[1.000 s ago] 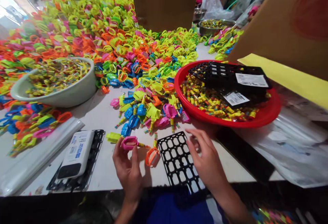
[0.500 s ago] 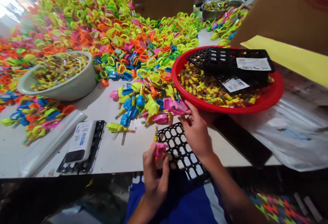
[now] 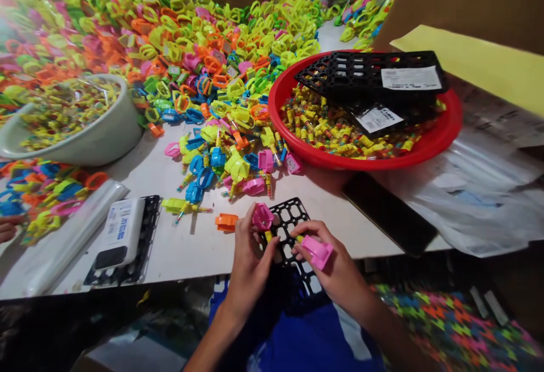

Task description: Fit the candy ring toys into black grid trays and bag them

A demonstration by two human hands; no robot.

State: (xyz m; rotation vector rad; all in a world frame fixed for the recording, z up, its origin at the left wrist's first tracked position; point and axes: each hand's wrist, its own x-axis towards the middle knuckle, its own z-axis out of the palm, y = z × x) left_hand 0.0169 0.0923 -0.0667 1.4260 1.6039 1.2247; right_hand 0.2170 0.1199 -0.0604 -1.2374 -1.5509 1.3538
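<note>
Pink plastic clip (image 3: 262, 217), light and stiff, pinched at rim by fingers of left hand (image 3: 250, 270); second clip (image 3: 318, 252) gripped by right hand (image 3: 335, 274), black plastic grid (image 3: 287, 217) just beyond fingers.

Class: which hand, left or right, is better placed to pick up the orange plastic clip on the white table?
The left hand, probably: it is nearer the orange plastic clip, though holding a magenta plastic clip. The right hand, holding a pink plastic clip, is across the black plastic grid.

Bright light floods the view, with glare washing out the upper left corner. Soft shadows lie beside the white basin (image 3: 85, 145) on the counter (image 3: 199, 253); wide-angle distortion bends the frame's edges.
</note>
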